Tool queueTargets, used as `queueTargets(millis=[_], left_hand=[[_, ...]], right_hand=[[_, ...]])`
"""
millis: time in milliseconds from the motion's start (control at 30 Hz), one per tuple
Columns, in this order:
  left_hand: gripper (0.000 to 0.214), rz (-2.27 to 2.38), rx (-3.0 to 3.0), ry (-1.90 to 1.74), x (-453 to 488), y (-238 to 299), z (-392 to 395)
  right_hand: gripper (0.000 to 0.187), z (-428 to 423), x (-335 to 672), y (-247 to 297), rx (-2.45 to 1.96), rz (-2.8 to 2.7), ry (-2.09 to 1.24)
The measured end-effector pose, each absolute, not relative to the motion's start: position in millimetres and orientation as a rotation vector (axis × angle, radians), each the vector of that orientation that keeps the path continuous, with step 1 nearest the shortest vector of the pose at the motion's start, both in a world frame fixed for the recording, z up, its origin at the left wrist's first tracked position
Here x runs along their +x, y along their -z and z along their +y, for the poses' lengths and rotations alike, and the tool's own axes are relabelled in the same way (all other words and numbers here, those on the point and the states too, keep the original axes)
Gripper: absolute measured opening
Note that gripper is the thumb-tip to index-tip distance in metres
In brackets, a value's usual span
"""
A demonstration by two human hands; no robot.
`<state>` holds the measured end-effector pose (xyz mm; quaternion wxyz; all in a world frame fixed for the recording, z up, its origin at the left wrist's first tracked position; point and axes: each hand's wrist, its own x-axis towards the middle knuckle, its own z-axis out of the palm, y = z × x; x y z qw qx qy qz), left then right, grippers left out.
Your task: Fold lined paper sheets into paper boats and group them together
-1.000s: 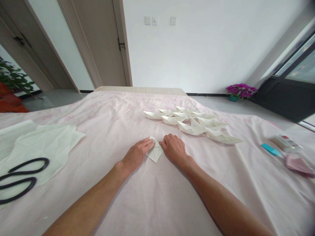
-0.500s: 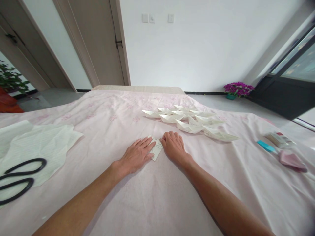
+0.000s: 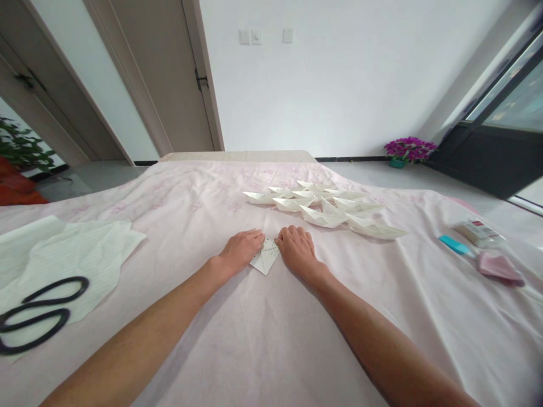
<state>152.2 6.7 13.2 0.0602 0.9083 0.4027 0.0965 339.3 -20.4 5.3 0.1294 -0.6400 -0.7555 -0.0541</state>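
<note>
Between my hands, a small piece of folded paper (image 3: 266, 260) lies on the cloth, white with dark printed marks and a point toward me. My left hand (image 3: 243, 249) is closed on its left edge, fingers curled together. On the opposite edge, my right hand (image 3: 297, 246) is closed too, its thumb and fingers gripping the paper's right corner. Just beyond my right hand stand several white folded paper boats (image 3: 324, 216), grouped close together.
White paper sheets (image 3: 80, 243) lie at the left with black-handled scissors (image 3: 46, 328) on them. At the right are a blue object (image 3: 453, 245), a clear-wrapped pack (image 3: 479, 233) and a pink cloth-like item (image 3: 500, 267). A pink patterned cloth (image 3: 271, 339) covers the table.
My left hand has gone from lying flat over the paper to gripping its left edge, uncovering more of the paper. My right hand stays at the right edge. The view has shifted slightly.
</note>
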Motion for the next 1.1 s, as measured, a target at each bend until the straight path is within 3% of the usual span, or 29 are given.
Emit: queueTargets(millis=[367,500,767,867,1000,1100], left_hand=[[0.036,1.190,2.503,-0.207,144,-37,41],[0.022,1.229,2.314,-0.237,138,-33,36],[0.027,1.393,1.891,-0.789,122,-15,7],[0.035,1.238,1.366,-1.143,126,-11,-7],[0.040,1.062,1.173,-1.261,140,-7,-20],[0.036,1.026,1.298,-1.252,149,-3,-24]], right_hand=[[0.018,-18,346,-3,-1.821,-2.098,0.062],[0.019,-20,347,-5,-1.814,-2.072,0.037],[0.039,-18,360,-9,-1.505,-1.891,-0.342],[0.034,-21,362,-8,-1.274,-1.856,-0.496],[0.045,-23,358,-7,-1.134,-1.916,-0.510],[0.026,-24,354,-7,-1.172,-1.917,-0.388]])
